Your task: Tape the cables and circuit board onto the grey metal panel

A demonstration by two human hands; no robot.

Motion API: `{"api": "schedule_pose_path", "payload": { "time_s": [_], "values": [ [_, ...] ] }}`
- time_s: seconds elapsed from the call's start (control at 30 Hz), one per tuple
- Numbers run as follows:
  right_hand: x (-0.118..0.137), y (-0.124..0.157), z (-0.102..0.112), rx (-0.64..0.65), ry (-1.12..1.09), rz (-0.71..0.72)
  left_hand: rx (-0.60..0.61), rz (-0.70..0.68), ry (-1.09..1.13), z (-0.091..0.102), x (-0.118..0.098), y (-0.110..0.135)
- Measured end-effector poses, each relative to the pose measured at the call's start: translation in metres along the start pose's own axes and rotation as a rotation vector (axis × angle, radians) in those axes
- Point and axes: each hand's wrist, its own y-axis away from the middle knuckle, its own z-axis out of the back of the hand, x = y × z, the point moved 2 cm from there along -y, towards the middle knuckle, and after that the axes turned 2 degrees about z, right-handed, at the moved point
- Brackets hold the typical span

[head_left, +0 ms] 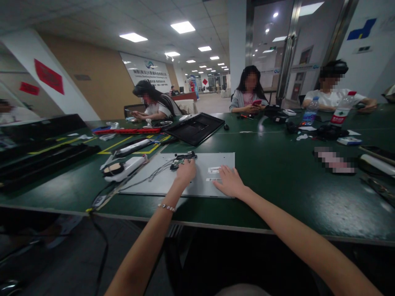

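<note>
A flat grey display panel lies in front of me on the green table. Near its far edge sits a small circuit board with a black part beside it, and thin cables run from there to the left. My left hand, a beaded bracelet on its wrist, is closed at the board with curled fingers; the fingertips are partly hidden. Flat on the right side of the panel rests my right hand, fingers spread, next to two white labels.
A black monitor frame lies beyond the panel. To the left are a white and black device, a red bar and long black casings. Bottles and a phone are at right. Several people sit around the table.
</note>
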Motion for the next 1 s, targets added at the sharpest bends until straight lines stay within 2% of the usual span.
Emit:
{"api": "schedule_pose_path", "payload": {
  "time_s": [0.1, 0.17, 0.27, 0.37, 0.43, 0.57, 0.77, 1.0],
  "values": [
    [0.000, 0.000, 0.000, -0.004, 0.003, -0.001, 0.026, -0.086, 0.042, 0.004, 0.007, 0.011],
    [-0.001, -0.001, -0.001, -0.004, 0.003, -0.002, -0.010, -0.080, 0.091, 0.009, 0.017, 0.012],
    [-0.002, -0.001, -0.003, -0.011, 0.013, -0.009, -0.126, 0.050, 0.089, 0.014, 0.035, 0.002],
    [-0.003, -0.001, -0.004, -0.018, 0.018, -0.010, -0.204, 0.177, 0.054, 0.013, 0.054, -0.018],
    [-0.003, -0.001, -0.003, -0.019, 0.014, -0.004, -0.172, 0.234, 0.067, 0.009, 0.064, -0.035],
    [-0.002, -0.001, -0.002, -0.013, 0.010, -0.004, 0.004, 0.249, 0.055, 0.001, 0.074, -0.063],
    [-0.001, -0.001, 0.001, 0.010, 0.002, -0.014, -0.048, 0.188, -0.043, -0.002, 0.078, -0.079],
    [-0.001, 0.000, 0.003, 0.005, -0.006, -0.017, -0.005, 0.160, -0.055, -0.005, 0.085, -0.097]
  ]
}}
